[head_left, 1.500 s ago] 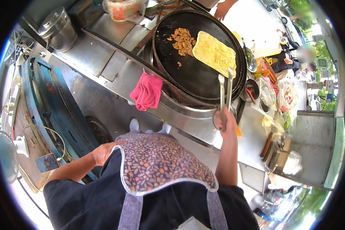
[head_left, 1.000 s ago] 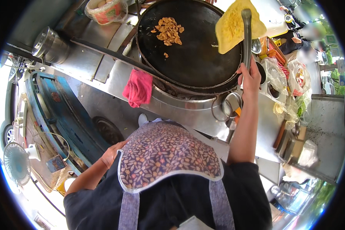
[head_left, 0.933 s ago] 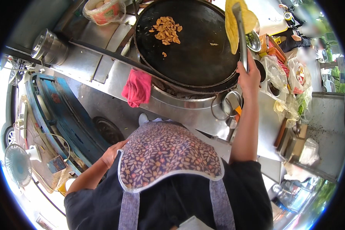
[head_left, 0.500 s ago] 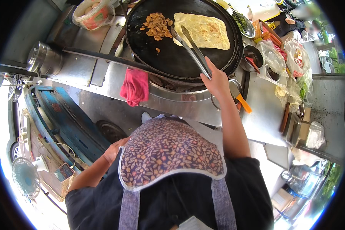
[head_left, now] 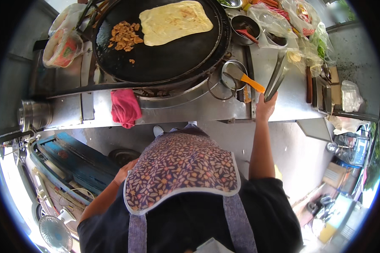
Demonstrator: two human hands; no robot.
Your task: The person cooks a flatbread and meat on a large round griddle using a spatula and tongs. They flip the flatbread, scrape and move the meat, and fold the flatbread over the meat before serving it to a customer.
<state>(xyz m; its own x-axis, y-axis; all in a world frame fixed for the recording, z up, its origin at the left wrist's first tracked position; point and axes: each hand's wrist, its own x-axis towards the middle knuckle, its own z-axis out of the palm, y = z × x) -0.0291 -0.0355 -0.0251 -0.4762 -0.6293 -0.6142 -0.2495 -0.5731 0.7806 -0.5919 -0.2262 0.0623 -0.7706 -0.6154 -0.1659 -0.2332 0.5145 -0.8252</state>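
My right hand (head_left: 266, 107) grips a pair of metal tongs (head_left: 275, 76) over the counter, to the right of the griddle; nothing shows between the tips. Close to its left, an orange-handled tool (head_left: 253, 83) leans on a metal cup (head_left: 233, 67). A flat, pale sheet of dough (head_left: 175, 23) lies on the round black griddle (head_left: 169, 67), with a heap of browned meat pieces (head_left: 124, 36) to its left and one small bit apart. Down at my left hip, my left hand (head_left: 126, 171) rests against the floral apron (head_left: 181, 168), fingers laid flat, holding nothing.
A pink cloth (head_left: 126, 109) hangs over the counter's front edge. Right of the griddle stand a metal pot (head_left: 245, 29) with a red-handled utensil and several plastic bags (head_left: 297, 17). A bagged tub (head_left: 62, 48) and metal canister (head_left: 35, 114) stand at left.
My right hand has drawn the tongs off the dough sheet, rightward and back over the counter. The view has shifted, so the griddle sits further left and higher. My left hand stays at the hip.
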